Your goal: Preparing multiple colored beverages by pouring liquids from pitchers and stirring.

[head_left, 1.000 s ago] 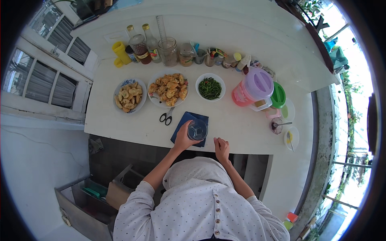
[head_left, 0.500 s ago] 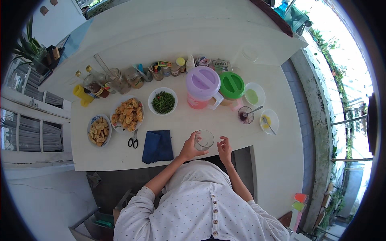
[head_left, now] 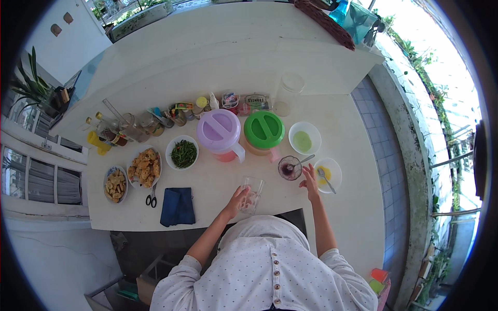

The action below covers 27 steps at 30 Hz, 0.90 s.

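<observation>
My left hand (head_left: 236, 201) is closed around a clear drinking glass (head_left: 254, 187), held near the table's front edge. Pale fingers show through the glass wall. My right hand (head_left: 310, 182) reaches out over the table with its fingers apart and nothing seen in them. Its fingertips are between a small glass bowl (head_left: 285, 174) of dark red stuff with a spoon (head_left: 307, 159) and a white bowl (head_left: 337, 179) of yellow stuff with another spoon (head_left: 327, 181). Whether the hand touches either bowl, I cannot tell.
Behind stand a purple-lidded pitcher (head_left: 218, 130), a green-lidded pitcher (head_left: 264, 129) and a white bowl of pale green stuff (head_left: 302, 139). Leftward are green vegetables (head_left: 183, 154), fried food (head_left: 144, 167), pale pieces (head_left: 115, 185), scissors (head_left: 151, 200) and a blue cloth (head_left: 177, 206). Bottles and jars line the back.
My right hand has moved from beside the glass rightward to the bowls. The glass, still in my left hand, now shows more of its side. The whole view has shifted.
</observation>
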Each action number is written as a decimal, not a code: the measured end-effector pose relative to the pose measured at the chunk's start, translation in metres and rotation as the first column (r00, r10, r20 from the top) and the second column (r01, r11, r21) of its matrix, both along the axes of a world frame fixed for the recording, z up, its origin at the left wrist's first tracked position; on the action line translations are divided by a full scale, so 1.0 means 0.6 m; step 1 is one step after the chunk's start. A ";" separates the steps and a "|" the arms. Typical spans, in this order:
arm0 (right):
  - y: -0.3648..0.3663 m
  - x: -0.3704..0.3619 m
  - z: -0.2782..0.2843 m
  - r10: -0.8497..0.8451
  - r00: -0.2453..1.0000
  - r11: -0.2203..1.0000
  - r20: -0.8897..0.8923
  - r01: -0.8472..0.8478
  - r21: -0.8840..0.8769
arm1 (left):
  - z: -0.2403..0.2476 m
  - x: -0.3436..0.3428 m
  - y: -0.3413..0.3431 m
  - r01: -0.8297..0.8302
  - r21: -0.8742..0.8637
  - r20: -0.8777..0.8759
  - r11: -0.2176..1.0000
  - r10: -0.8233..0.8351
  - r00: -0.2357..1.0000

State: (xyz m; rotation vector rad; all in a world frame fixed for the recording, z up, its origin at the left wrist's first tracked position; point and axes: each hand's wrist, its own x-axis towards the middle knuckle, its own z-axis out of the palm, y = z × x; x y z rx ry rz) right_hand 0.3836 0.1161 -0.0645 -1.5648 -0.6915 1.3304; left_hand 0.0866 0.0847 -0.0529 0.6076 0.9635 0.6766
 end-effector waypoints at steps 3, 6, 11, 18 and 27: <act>0.023 0.005 0.000 0.158 0.987 0.987 0.029 -0.158 -0.023 | -0.003 0.019 -0.009 -0.029 -0.097 0.192 0.995 0.047 0.980; 0.031 -0.005 -0.008 0.224 0.969 0.975 0.106 -0.222 -0.028 | -0.012 0.022 -0.014 -0.062 -0.163 0.330 0.985 0.114 0.937; 0.018 -0.042 -0.016 0.321 0.946 0.947 0.050 -0.321 0.001 | -0.036 0.019 -0.032 -0.156 -0.191 0.400 0.969 0.222 0.889; -0.018 -0.082 -0.023 0.350 0.925 0.931 -0.150 -0.361 -0.057 | -0.003 -0.013 -0.030 -0.080 -0.306 0.556 0.949 0.246 0.794; -0.013 -0.078 -0.020 0.445 0.894 0.895 -0.058 -0.446 0.001 | 0.018 -0.050 -0.016 -0.125 -0.248 0.547 0.961 0.245 0.800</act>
